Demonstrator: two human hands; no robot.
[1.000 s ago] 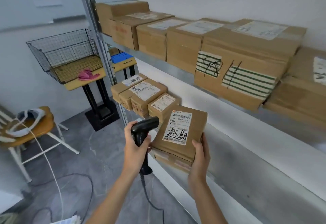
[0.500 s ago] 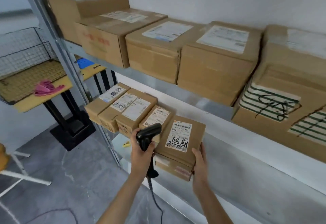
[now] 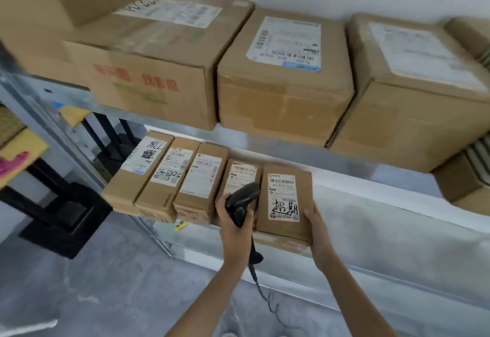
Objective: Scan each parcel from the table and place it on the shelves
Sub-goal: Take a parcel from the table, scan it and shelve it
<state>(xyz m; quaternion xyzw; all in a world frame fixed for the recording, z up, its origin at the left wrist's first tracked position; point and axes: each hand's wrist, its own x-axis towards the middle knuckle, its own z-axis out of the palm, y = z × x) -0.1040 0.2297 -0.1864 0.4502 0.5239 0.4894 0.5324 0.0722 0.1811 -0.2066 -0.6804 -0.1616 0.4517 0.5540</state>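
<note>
The parcel point(image 3: 286, 201), a flat brown box with a label bearing barcodes and black handwriting, lies on the lower shelf point(image 3: 371, 220), just beside the rightmost of four small boxes point(image 3: 164, 177) in a row. The right hand point(image 3: 316, 233) grips its near right corner, fingers curled under its edge. The left hand point(image 3: 234, 228) has its fingers wrapped round a black scanner point(image 3: 241, 201), its cable trailing down. Large cartons point(image 3: 286, 77) fill the upper shelf point(image 3: 66, 95).

Both forearms reached up from the lower frame; the left hand point(image 3: 234, 226) gripped a handle (fingers curled), the right hand point(image 3: 316, 233) clasped a box edge.
</note>
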